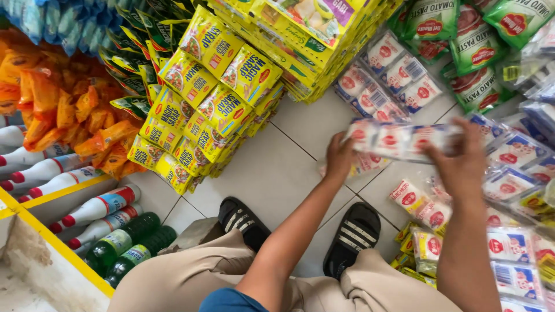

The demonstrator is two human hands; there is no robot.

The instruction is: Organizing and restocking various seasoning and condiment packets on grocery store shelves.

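Note:
I hold a strip of clear sachets with white contents and red round marks [399,138] stretched between both hands, a little above the white tiled floor [272,173]. My left hand [339,156] grips its left end. My right hand [459,159], blurred, grips its right end. Under the strip lie more sachets of the same kind [509,185], spread over the floor on the right. My feet in black striped slippers [355,231] rest on the tiles below my hands.
Hanging strips of yellow seasoning sachets [214,98] fill the middle left, orange snack packs [63,110] the far left, green pouches [474,40] the top right. White bottles with red caps [92,208] and green bottles [133,242] lie at lower left beside a yellow shelf edge [58,248].

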